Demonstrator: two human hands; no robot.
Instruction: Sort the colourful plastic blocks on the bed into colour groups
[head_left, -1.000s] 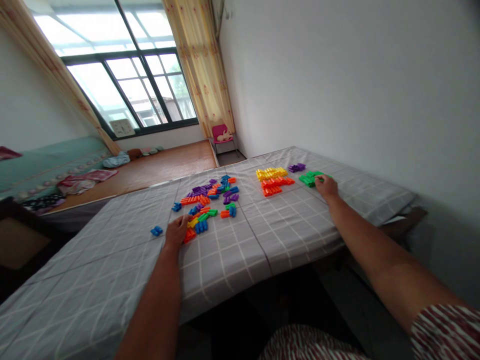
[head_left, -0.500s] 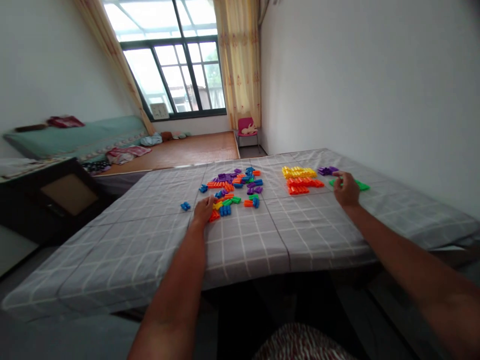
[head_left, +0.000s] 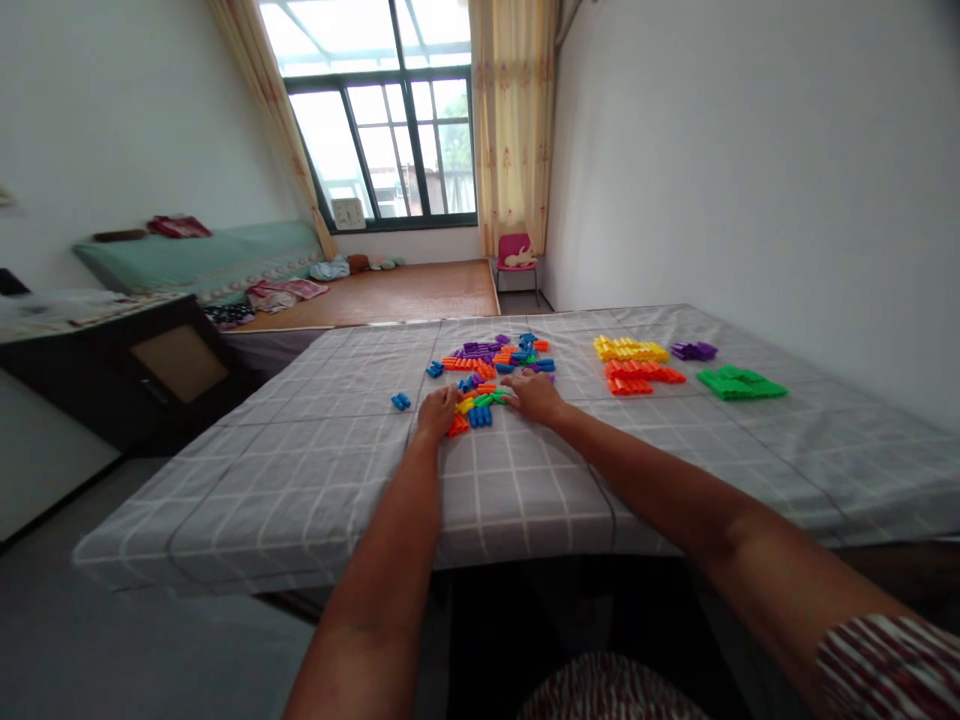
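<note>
A mixed heap of small coloured plastic toy pieces lies in the middle of the table. My left hand [head_left: 438,411] rests at the heap's near left side, fingers curled together beside the yellow pieces [head_left: 465,405]; whatever they may hold is hidden. From the right, my right hand [head_left: 534,397] reaches into the heap, thumb and fingers apart, at the end of the green pieces [head_left: 490,398]. Blue pieces [head_left: 481,417] lie just below, between the hands. Behind them are an orange row [head_left: 469,367] and purple pieces [head_left: 481,350].
Sorted groups lie to the right: yellow pieces [head_left: 631,349], orange-red pieces [head_left: 641,376], purple pieces [head_left: 694,351] and green pieces [head_left: 741,383]. One blue piece [head_left: 401,401] sits apart at left. A checked grey cloth [head_left: 300,480] covers the table, with a wall along its right.
My right hand has moved left from the green group to the mixed heap. My left hand stays beside the heap. The view has turned slightly left.
</note>
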